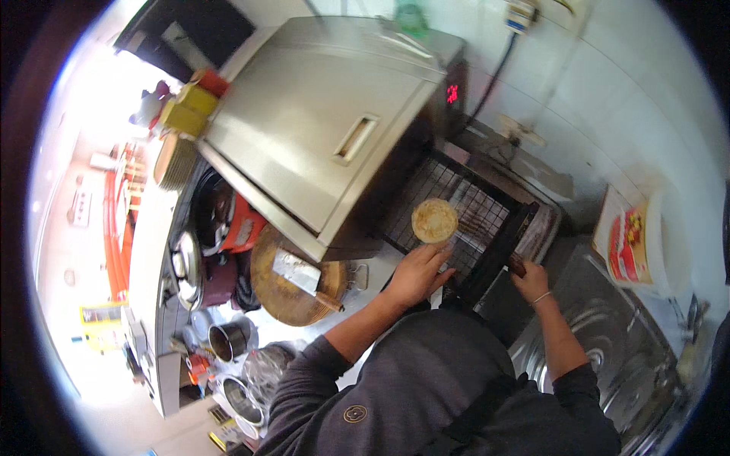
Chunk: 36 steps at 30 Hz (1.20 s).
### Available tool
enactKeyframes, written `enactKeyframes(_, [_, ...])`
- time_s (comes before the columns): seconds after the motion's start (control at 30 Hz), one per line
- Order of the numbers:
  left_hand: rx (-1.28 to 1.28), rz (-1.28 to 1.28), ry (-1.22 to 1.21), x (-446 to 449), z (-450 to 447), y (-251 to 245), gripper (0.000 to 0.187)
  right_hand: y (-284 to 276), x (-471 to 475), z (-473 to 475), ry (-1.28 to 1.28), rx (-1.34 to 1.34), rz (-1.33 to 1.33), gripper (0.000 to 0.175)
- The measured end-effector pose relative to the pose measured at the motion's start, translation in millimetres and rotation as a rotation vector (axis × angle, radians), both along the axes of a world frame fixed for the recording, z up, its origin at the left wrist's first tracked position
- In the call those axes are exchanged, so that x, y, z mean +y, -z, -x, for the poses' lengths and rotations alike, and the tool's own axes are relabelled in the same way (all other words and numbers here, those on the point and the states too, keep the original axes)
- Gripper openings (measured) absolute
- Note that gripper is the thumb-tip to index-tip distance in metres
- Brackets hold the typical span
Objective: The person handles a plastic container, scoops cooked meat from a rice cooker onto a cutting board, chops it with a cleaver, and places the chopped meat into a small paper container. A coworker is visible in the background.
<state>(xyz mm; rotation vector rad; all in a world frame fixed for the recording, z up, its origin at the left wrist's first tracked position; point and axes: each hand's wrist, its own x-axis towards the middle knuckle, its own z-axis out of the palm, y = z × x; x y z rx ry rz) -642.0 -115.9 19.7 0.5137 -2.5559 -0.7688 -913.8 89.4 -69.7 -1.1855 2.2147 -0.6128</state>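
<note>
A round, browned flatbread is over the wire rack, which extends out of a stainless-steel oven. At the flatbread's near edge is my left hand, its thumb apart from the fingers. Whether the fingertips touch the bread or stop just short of it is hard to make out. My right hand is closed around the brown handle at the front of the rack. The rack's inner end is hidden inside the oven.
A cleaver lies on a round wooden chopping board to the left. On the right are a metal sink and a white plastic bucket. Stacked plates and a metal pot stand farther left.
</note>
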Motion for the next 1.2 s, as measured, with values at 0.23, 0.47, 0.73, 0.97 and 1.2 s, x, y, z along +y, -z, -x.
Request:
enactKeyframes(0.23, [0.015,-0.209,-0.786,49.8,-137.9,0.1,0.032,24.3,-177.4,-47.1,-0.204,-0.243,0.269,0.042])
enactKeyframes(0.47, [0.277,-0.584,-1.452,109.9,-260.8,39.9,0.056,73.2,-279.6,-77.6,0.101,-0.856,0.314,0.045])
enactKeyframes(0.73, [0.823,-0.902,-1.632,72.8,-369.5,58.2,0.026,88.9,-242.4,-78.7,0.760,-1.511,0.193,0.047])
enactKeyframes(0.97, [1.099,-1.079,-1.151,-106.3,-436.6,10.8,0.054,54.1,-192.9,-251.9,-0.480,-0.714,-0.411,0.023])
enactKeyframes(1.2, [1.201,-1.536,-1.035,-292.0,-462.2,-27.9,0.042,-34.8,-368.9,-470.8,-0.687,-0.708,0.157,0.056])
